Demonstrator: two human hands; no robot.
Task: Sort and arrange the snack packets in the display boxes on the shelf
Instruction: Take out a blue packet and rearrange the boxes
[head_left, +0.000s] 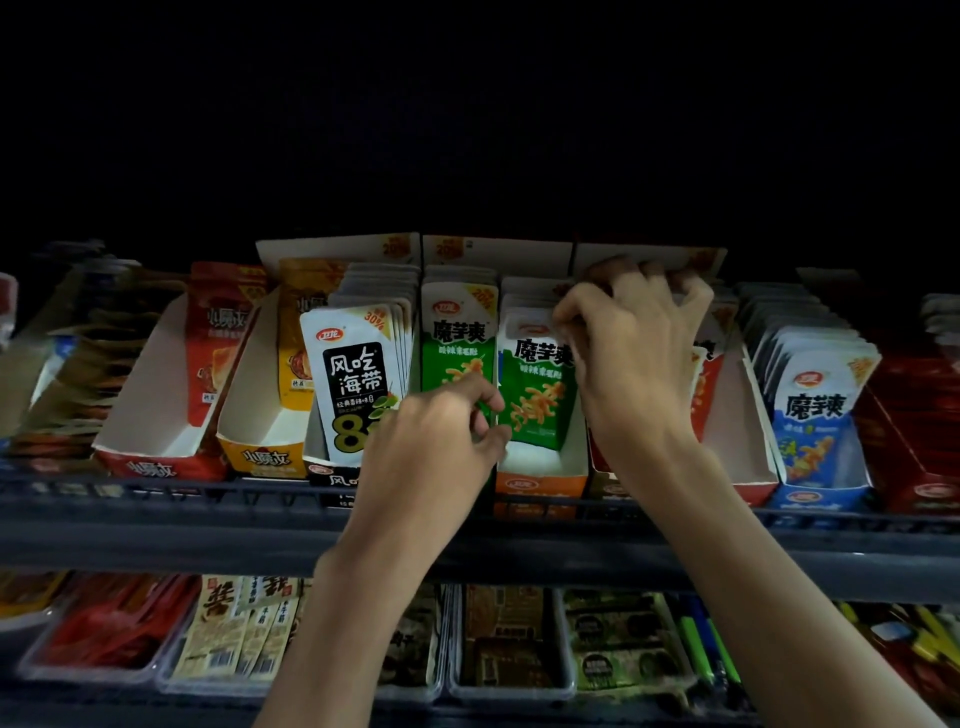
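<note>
Since my right hand (634, 364) curls over the green foil snack packets (540, 405), left hand (436, 447) hold unclear, I'd slide them forward squarely.

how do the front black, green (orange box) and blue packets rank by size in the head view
1. black packet
2 and 3. green packet in the orange box and blue packet look alike; the right hand hides part of the green one, so no ranking.

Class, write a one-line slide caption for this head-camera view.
Left hand and right hand reach the green packets standing in an orange display box on a dim shelf.
</note>
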